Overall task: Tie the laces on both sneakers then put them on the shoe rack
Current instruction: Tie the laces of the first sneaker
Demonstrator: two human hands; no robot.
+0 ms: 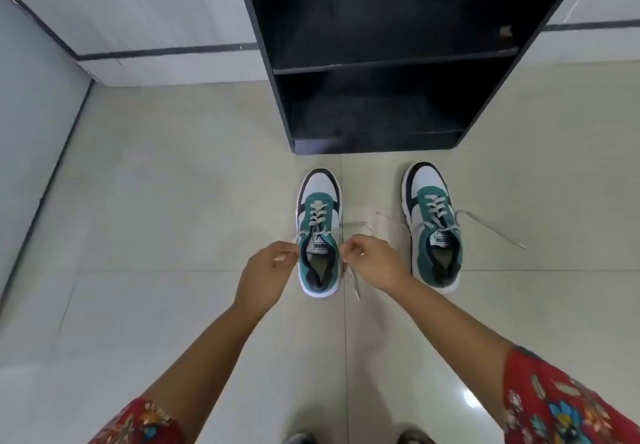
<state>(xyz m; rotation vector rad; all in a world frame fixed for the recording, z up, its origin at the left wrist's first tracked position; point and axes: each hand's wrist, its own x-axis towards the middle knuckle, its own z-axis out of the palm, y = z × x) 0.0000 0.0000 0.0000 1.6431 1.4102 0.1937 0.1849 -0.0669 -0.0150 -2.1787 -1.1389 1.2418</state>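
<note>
Pinching a lace end in each closed fist, the left hand [268, 270] and right hand [374, 263] flanked the left sneaker [318, 232] on the floor before the shoe rack [374, 63], apparently ready to knot; the right sneaker [433, 225] lay untied.

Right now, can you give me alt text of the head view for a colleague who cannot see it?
Both hands, left hand and right hand, pinch the lace ends of the left sneaker on the tiled floor. The right sneaker stands beside it with its laces loose on the floor. An empty black shoe rack stands just beyond both.
</note>
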